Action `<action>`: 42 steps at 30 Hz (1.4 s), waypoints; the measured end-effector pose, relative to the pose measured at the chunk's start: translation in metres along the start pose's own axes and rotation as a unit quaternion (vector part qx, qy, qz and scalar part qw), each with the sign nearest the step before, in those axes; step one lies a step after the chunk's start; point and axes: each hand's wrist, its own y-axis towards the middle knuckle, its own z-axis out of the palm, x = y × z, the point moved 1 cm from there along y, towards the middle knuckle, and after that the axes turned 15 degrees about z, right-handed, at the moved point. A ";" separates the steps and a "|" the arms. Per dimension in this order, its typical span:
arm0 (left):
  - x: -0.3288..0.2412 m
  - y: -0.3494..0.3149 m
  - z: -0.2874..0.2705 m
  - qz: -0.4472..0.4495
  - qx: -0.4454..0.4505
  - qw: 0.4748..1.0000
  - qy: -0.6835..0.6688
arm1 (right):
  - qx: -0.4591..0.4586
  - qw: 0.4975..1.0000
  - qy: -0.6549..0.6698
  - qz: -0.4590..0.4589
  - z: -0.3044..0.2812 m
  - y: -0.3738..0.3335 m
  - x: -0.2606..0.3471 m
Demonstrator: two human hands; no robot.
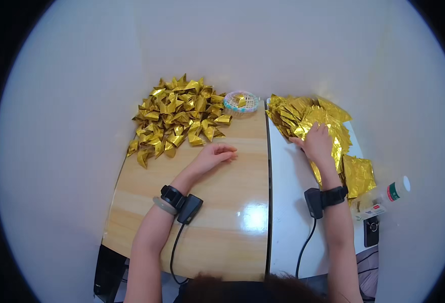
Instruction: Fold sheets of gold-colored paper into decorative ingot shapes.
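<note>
My left hand (215, 156) hovers over the wooden table, fingers loosely curved and nothing visible in them. Just beyond it, at the far left, lies a heap of folded gold foil paper ingots (179, 108). My right hand (318, 145) reaches over a pile of flat, creased gold foil paper sheets (294, 112) on the white table. Its fingers rest on the foil and its thumb stretches out to the left; no sheet is visibly gripped. One more stack of gold foil sheets (358, 175) sits right of that hand.
A small woven basket (241, 103) with pastel trim stands at the back, a gold folded piece in it. A dark seam (269, 212) separates the wooden tabletop (192, 247) from the white one (288, 222). A clear bottle (388, 195) and a black phone (371, 232) lie at right. Cables trail from both wrists.
</note>
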 end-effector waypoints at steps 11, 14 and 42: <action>-0.003 0.002 0.004 0.004 -0.010 1.000 0.002 | 0.032 0.989 -0.088 -0.110 -0.017 0.007 -0.017; -0.007 -0.003 0.000 0.001 -0.018 1.000 0.010 | 0.186 0.969 -0.093 -0.135 -0.032 -0.021 0.014; -0.027 -0.024 0.022 0.010 -0.038 0.987 -0.155 | 0.331 0.553 0.764 0.029 -0.021 -0.059 0.063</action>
